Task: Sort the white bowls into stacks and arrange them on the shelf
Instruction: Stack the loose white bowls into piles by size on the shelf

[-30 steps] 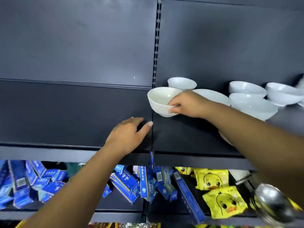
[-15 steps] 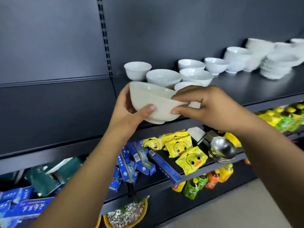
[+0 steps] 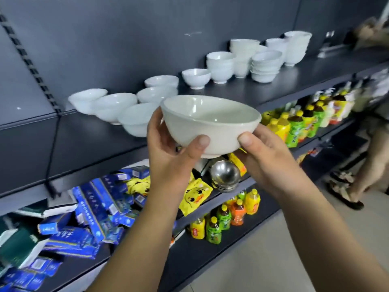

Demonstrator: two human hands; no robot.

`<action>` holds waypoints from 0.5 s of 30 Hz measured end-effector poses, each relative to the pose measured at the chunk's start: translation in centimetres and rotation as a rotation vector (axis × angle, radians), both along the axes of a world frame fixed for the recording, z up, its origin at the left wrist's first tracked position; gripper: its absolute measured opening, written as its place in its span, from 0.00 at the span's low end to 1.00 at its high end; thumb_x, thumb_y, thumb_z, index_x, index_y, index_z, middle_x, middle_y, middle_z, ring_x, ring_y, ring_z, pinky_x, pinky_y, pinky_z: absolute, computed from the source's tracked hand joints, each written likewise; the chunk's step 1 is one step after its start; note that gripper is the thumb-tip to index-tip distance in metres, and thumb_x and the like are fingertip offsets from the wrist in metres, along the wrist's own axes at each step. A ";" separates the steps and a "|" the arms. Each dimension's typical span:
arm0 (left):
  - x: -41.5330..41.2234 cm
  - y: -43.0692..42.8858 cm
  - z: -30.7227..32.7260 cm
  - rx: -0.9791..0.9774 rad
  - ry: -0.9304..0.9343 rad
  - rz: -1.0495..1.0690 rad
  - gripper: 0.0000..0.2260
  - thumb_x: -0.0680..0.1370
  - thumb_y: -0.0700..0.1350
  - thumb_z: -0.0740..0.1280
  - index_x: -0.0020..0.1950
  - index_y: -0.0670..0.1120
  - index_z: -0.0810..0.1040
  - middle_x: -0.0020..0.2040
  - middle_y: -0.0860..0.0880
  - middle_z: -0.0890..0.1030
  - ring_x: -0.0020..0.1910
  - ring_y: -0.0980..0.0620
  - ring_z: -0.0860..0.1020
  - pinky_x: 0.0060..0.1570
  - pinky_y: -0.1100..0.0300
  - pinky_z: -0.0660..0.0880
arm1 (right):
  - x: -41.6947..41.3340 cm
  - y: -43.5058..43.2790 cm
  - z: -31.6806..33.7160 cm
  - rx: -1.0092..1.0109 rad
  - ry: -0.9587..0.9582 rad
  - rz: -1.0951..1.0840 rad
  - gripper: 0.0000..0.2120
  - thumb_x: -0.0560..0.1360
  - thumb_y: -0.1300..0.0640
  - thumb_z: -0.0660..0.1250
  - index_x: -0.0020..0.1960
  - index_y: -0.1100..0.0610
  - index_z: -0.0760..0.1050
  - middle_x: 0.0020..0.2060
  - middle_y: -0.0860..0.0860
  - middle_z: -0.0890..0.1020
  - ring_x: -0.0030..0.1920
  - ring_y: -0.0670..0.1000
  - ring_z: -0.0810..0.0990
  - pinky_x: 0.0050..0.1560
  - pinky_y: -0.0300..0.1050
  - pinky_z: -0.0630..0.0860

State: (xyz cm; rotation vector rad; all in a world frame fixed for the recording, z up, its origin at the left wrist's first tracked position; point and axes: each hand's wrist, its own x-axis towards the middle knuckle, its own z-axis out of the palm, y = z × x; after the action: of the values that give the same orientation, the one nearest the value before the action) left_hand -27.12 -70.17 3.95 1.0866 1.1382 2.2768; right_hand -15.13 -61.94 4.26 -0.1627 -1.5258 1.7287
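Both hands hold one white bowl [image 3: 210, 125] upright in the air, in front of the dark upper shelf [image 3: 294, 72]. My left hand [image 3: 170, 150] grips its left side, thumb on the near wall. My right hand [image 3: 267, 152] grips the right side the same way. On the shelf behind stand several single white bowls [image 3: 117, 106] at the left, one small bowl [image 3: 196, 77] in the middle, and several stacks of white bowls [image 3: 265, 65] further right.
Below, a shelf carries blue boxes [image 3: 94, 207], yellow duck packets [image 3: 194, 197], steel bowls [image 3: 225, 175] and drink bottles [image 3: 294, 127]. More bottles [image 3: 212, 226] stand on the lowest shelf. A person's legs in sandals [image 3: 355, 186] stand on the floor at the right.
The bowl has come off the shelf, first in my right hand alone, then in both. It now sits further from the shelf, and my view has swung right along the shelf.
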 end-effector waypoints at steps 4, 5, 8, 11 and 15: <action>5.9 4.2 -2.1 -0.103 0.089 -0.114 0.40 0.53 0.59 0.79 0.59 0.50 0.67 0.59 0.51 0.74 0.53 0.63 0.77 0.47 0.67 0.74 | 7.7 3.8 -2.0 -0.102 0.024 0.006 0.28 0.55 0.46 0.77 0.52 0.55 0.77 0.45 0.45 0.84 0.49 0.43 0.81 0.47 0.35 0.76; 7.3 5.3 -2.8 -0.130 0.101 -0.142 0.39 0.53 0.55 0.79 0.59 0.49 0.67 0.57 0.52 0.75 0.51 0.65 0.78 0.46 0.69 0.74 | 9.4 4.6 -2.5 -0.127 0.023 -0.002 0.28 0.56 0.48 0.76 0.53 0.56 0.75 0.45 0.45 0.84 0.49 0.43 0.81 0.47 0.35 0.76; 11.1 8.1 -4.1 -0.199 0.091 -0.243 0.39 0.53 0.50 0.76 0.61 0.47 0.66 0.54 0.52 0.75 0.47 0.67 0.78 0.42 0.71 0.74 | 13.8 6.9 -3.7 -0.189 0.001 -0.048 0.29 0.57 0.51 0.75 0.55 0.59 0.73 0.43 0.47 0.84 0.45 0.44 0.82 0.42 0.34 0.77; 14.0 11.0 -5.0 -0.262 0.070 -0.268 0.46 0.46 0.56 0.79 0.60 0.48 0.66 0.53 0.52 0.76 0.45 0.67 0.79 0.41 0.69 0.75 | 17.3 9.0 -4.9 -0.230 -0.010 -0.071 0.34 0.56 0.50 0.79 0.58 0.60 0.72 0.48 0.49 0.84 0.50 0.47 0.81 0.46 0.36 0.77; 18.2 15.9 -6.0 -0.309 0.072 -0.344 0.51 0.45 0.55 0.80 0.64 0.46 0.65 0.53 0.52 0.76 0.45 0.65 0.80 0.39 0.69 0.76 | 22.1 12.4 -6.2 -0.273 -0.007 -0.174 0.38 0.53 0.47 0.80 0.58 0.59 0.73 0.50 0.50 0.83 0.54 0.49 0.80 0.51 0.40 0.77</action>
State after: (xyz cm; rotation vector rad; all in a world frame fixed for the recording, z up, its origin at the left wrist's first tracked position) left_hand -8.92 -54.32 -2.02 1.1439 1.1781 1.7477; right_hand 6.98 -49.54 -1.94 -0.4287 -1.2355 1.7888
